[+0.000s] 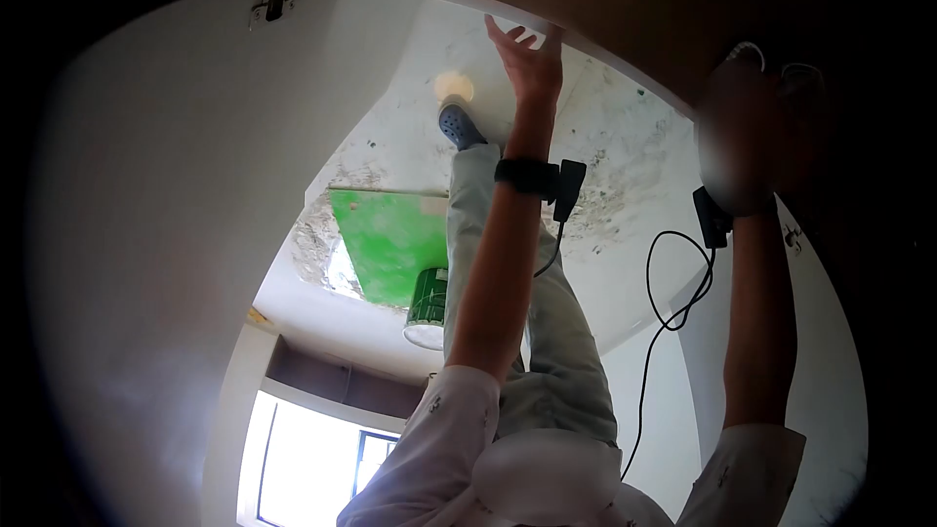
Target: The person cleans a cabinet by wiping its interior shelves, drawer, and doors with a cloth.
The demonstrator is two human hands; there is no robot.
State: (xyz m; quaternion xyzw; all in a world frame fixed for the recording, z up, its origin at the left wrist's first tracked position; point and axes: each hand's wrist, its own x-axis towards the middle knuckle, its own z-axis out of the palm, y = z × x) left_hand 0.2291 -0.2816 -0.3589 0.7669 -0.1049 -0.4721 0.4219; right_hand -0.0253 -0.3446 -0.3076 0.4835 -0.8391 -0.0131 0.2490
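My left hand (532,68) reaches up to the pale front edge (605,59) of a brown cabinet, its fingers spread and apart. One finger seems to meet the edge, and I see nothing held. My right hand (737,146) is raised at the dark right side of the cabinet, blurred, so its fingers and any grip are hidden. Just above it a white looped wire (747,51) shows faintly. Each wrist carries a strap with a black box, such as the left wrist device (569,187). A black cable (648,361) hangs from the right one.
A white cabinet door (185,156) stands open on the left, with a metal hinge (273,8). Another hinge (793,236) is on the right. Below lie a green sheet (386,239), a green bucket (427,301) and a stained floor (595,132). My clog (459,127) rests there.
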